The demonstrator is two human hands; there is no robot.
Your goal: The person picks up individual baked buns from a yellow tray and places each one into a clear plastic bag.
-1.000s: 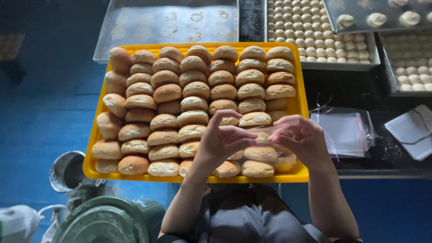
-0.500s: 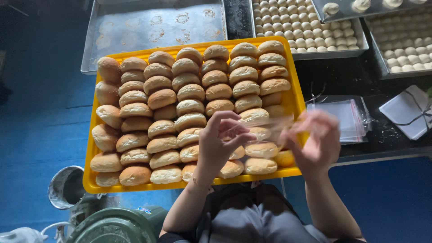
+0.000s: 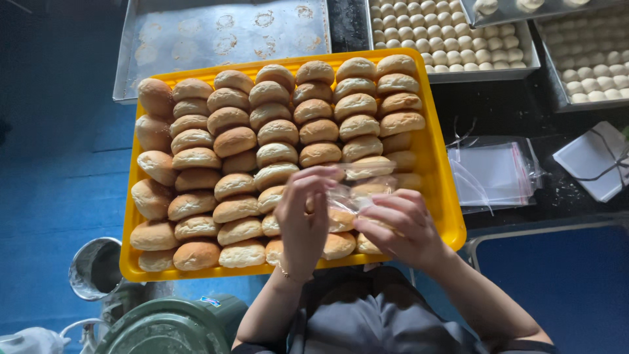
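Clear plastic bag [image 3: 354, 196] between both hands, stack of clear bags [image 3: 495, 176] right of tray

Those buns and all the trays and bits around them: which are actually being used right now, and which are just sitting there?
In use:
left hand
right hand
clear plastic bag, held between both hands
baked buns
yellow tray

Lying about:
stack of clear bags
trays of dough balls
empty metal tray
green lid

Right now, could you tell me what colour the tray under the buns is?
Bright yellow; the tray shows best in the head view.

Left hand [image 3: 303, 219], right hand [image 3: 400, 226]: fingers pinched together.
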